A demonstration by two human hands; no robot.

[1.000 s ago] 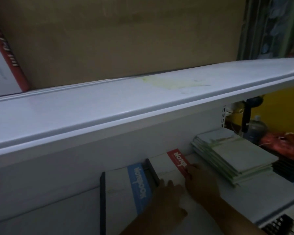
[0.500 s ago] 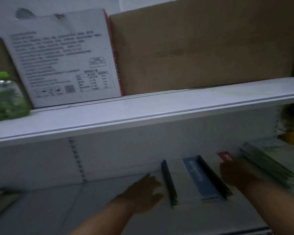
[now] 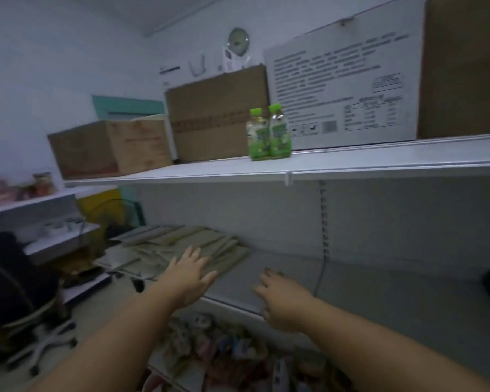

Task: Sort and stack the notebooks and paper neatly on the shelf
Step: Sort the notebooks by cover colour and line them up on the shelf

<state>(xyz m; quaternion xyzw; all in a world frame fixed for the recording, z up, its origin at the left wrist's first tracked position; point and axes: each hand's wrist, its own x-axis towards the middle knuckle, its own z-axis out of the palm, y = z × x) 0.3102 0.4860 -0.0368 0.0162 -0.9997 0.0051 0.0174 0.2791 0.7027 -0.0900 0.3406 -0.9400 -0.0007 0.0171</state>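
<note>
On the white shelf (image 3: 379,292), left hand (image 3: 190,275) overlaps scattered notebooks (image 3: 164,246), right hand (image 3: 283,301) nearby, both grips unclenched, empty.

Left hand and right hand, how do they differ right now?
The left hand has its fingers straight and spread; the right hand has its fingers loosely bent. The left hand reaches over the messy tan notebooks; the right hand is over a bare part of the shelf, to their right. Both are palm-down and hold nothing.
</note>
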